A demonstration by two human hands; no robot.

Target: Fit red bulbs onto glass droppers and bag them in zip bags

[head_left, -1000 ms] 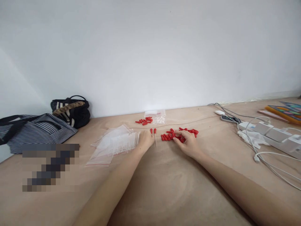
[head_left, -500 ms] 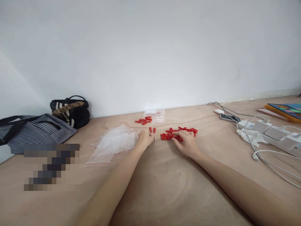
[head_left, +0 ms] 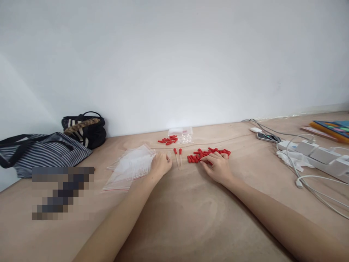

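My left hand [head_left: 161,164] is closed over the right edge of the clear plastic bags [head_left: 133,163] and thin glass tubes; what its fingers hold, if anything, is hidden. Just right of it, two tubes with red bulbs [head_left: 177,158] lie side by side on the table. My right hand [head_left: 216,165] rests at the near side of a pile of red rubber bulbs [head_left: 209,151], its thumb and forefinger closed together. Anything between those fingertips is too small to tell. Farther back lie more red bulbs [head_left: 168,140] beside a small clear bag [head_left: 180,131] and several tubes.
A striped bag [head_left: 46,151] and a black bag [head_left: 95,133] stand at the left, behind a blurred patch. On the right are a white power strip [head_left: 324,158] with cables, a small dark device [head_left: 268,137] and a paint set [head_left: 332,131]. A wall rises behind.
My left hand has moved left, away from the two red-bulbed tubes and onto the edge of the bags. My right hand has stayed at the pile. The view has shifted slightly.
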